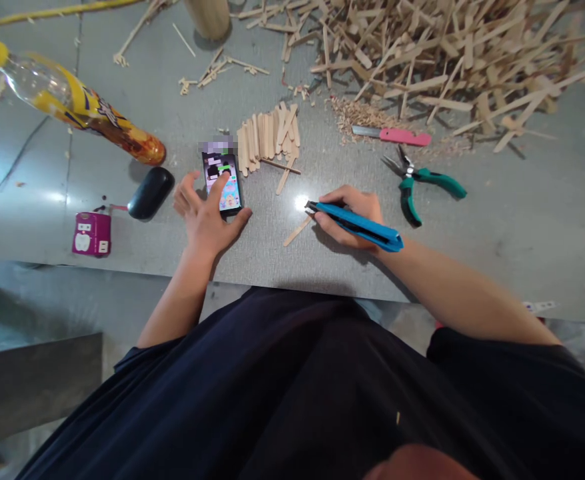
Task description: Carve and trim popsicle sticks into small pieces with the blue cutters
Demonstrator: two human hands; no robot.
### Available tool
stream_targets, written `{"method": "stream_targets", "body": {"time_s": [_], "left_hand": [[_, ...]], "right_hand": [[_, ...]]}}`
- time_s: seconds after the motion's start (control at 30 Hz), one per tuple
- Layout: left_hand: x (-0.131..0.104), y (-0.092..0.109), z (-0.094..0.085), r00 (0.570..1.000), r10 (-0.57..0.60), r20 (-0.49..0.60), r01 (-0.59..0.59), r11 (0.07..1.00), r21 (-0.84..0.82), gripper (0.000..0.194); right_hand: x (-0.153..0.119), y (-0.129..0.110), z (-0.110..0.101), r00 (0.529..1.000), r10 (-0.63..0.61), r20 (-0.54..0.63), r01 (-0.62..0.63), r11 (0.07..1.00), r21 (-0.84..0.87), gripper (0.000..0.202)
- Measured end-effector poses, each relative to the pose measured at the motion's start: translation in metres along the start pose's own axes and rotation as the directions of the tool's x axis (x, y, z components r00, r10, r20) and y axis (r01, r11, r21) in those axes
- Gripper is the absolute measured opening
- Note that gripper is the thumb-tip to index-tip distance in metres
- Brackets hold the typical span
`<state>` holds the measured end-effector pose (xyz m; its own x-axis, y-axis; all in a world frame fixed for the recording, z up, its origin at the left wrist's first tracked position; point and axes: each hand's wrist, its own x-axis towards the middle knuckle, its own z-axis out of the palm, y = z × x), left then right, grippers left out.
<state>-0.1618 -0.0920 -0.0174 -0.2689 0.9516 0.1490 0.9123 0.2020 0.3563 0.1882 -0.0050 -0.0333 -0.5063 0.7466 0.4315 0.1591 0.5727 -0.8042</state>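
My left hand [206,215] lies over a smartphone [231,195] on the grey table, fingers spread, with one fingertip on its lit screen. In my right hand [355,207] is a blue utility knife [365,227], its tip pointing left just above the table. A single wooden stick [296,232] lies partly beneath that hand. Just beyond the phone, a row of wooden sticks [265,139] is laid side by side, with a few lying askew at its right end.
Across the back right spreads a large heap of wooden sticks [437,57]. Near it are a pink-handled knife [403,137] and green-handled pliers [410,177]. To the left are a bottle [92,110], a black case [151,193] and a purple box [91,235].
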Motion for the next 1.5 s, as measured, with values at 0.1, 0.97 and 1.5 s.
{"method": "stream_targets", "body": {"time_s": [0.1,0.97,1.5], "left_hand": [[0.0,0.005,-0.002,1.0,-0.004,0.004,0.004,0.999,0.038,0.088],[0.006,-0.006,-0.006,0.997,-0.054,-0.055,0.043,0.982,-0.182,0.075],[0.006,-0.003,-0.006,0.999,-0.03,0.016,0.033,0.986,-0.164,0.084]], "right_hand": [[0.0,-0.003,-0.001,1.0,0.008,0.006,-0.008,1.0,0.005,0.017],[0.005,-0.002,0.001,0.999,-0.033,0.015,0.033,0.999,0.0,0.017],[0.006,-0.003,0.0,0.997,0.024,0.068,-0.024,1.0,0.009,0.015]]}}
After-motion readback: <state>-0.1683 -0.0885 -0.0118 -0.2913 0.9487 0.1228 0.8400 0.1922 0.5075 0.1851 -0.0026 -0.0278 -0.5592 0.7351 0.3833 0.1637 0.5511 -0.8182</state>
